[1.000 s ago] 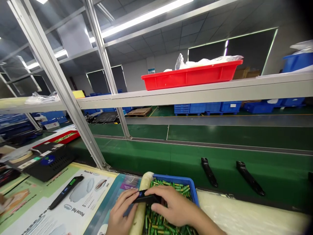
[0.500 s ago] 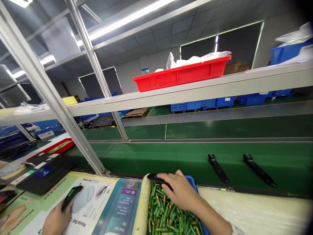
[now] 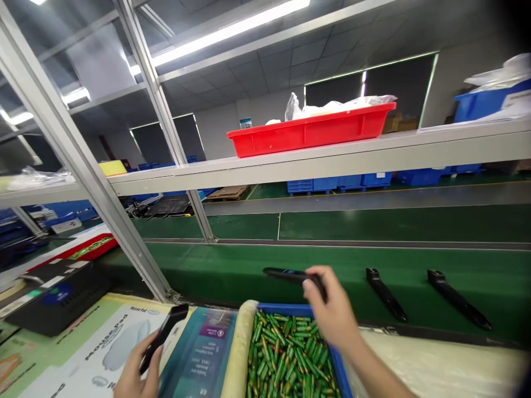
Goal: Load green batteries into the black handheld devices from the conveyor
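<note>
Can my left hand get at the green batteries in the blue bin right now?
Likely yes for reach: the green cylindrical batteries lie uncovered beside the left hand, but its fingers hold a slim black plastic device.

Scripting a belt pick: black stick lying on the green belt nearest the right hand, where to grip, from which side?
Probably best to take the black stick at mid-length, grip across its narrow width, coming down from above. It lies flat and slanted on the green belt, with bare belt along both long edges, and the next stick lies apart.
</note>
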Motion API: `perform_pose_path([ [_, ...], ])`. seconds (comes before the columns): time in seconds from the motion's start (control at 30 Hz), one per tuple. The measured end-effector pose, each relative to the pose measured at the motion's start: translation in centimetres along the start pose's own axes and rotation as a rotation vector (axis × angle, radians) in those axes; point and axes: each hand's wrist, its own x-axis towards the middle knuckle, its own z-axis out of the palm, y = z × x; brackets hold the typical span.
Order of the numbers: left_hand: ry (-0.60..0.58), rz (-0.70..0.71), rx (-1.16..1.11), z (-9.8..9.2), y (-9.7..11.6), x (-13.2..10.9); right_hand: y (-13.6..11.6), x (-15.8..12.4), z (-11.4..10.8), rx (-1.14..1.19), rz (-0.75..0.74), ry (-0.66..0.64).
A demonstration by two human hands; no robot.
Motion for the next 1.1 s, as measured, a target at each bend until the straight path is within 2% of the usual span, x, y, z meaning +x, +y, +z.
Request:
perform_pose_path([
  [0.07, 0.097, 0.034, -0.153, 1.9, 3.4, -0.2, -0.5, -2.1, 3.4, -0.099, -0.050, -0.248],
  [0.1, 0.140, 0.056, -0.222, 2.7, 4.7, -0.1, -0.6, -2.8, 4.4, -0.155, -0.072, -0.350],
  [0.13, 0.175, 0.079, -0.283, 3.6, 5.9, 0.0, -0.8, -3.0, 4.7, -0.197, -0.082, -0.406],
  [0.17, 0.187, 0.099, -0.331, 4.3, 6.9, 0.2, -0.9, -2.7, 4.4, -0.211, -0.079, -0.403],
  [0.2, 0.183, 0.113, -0.364, 5.0, 7.8, 0.4, -0.9, -2.0, 3.4, -0.204, -0.063, -0.342],
  [0.27, 0.149, 0.142, -0.402, 6.2, 9.4, 0.6, -0.1, 0.4, 0.0, -0.174, -0.029, -0.140],
  [0.33, 0.103, 0.206, -0.410, 7.1, 10.9, 0.7, 1.7, 3.1, -3.9, -0.220, 0.034, 0.063],
  [0.37, 0.088, 0.255, -0.398, 7.5, 11.6, 0.8, 3.0, 4.2, -5.6, -0.291, 0.090, 0.125],
  [0.43, 0.082, 0.381, -0.357, 8.0, 12.8, 0.8, 6.1, 5.7, -8.1, -0.460, 0.241, 0.165],
  [0.5, 0.073, 0.516, -0.325, 8.2, 13.7, 0.7, 9.1, 6.3, -9.3, -0.586, 0.383, 0.146],
  [0.57, 0.010, 0.653, -0.315, 8.0, 14.2, 0.5, 11.1, 6.3, -9.4, -0.653, 0.457, 0.121],
  [0.63, -0.089, 0.743, -0.314, 7.5, 14.4, 0.0, 11.6, 6.0, -8.7, -0.703, 0.479, 0.102],
  [0.7, -0.171, 0.768, -0.328, 6.8, 14.6, -0.6, 10.2, 5.3, -7.1, -0.713, 0.415, 0.056],
  [0.73, -0.198, 0.764, -0.346, 6.5, 14.7, -1.0, 8.9, 4.7, -6.0, -0.657, 0.336, -0.023],
  [0.77, -0.224, 0.754, -0.368, 6.1, 14.9, -1.4, 7.3, 3.9, -4.7, -0.550, 0.234, -0.155],
  [0.87, -0.335, 0.696, -0.420, 5.3, 15.4, -2.5, 2.0, 0.9, -0.5, -0.138, -0.066, -0.656],
  [0.9, -0.381, 0.658, -0.427, 5.1, 15.5, -2.7, 0.4, -0.1, 0.7, -0.080, -0.123, -0.748],
  [0.93, -0.423, 0.616, -0.433, 5.0, 15.5, -2.9, -0.9, -1.0, 1.7, -0.092, -0.161, -0.781],
  [1.0, -0.470, 0.539, -0.470, 5.0, 15.1, -3.0, -2.3, -2.2, 2.7, -0.203, -0.226, -0.721],
  [1.07, -0.451, 0.434, -0.549, 5.5, 14.3, -2.7, -2.2, -2.7, 2.9, -0.289, -0.295, -0.576],
  [1.1, -0.411, 0.358, -0.597, 5.9, 13.8, -2.4, -1.7, -2.8, 2.8, -0.310, -0.319, -0.460],
])
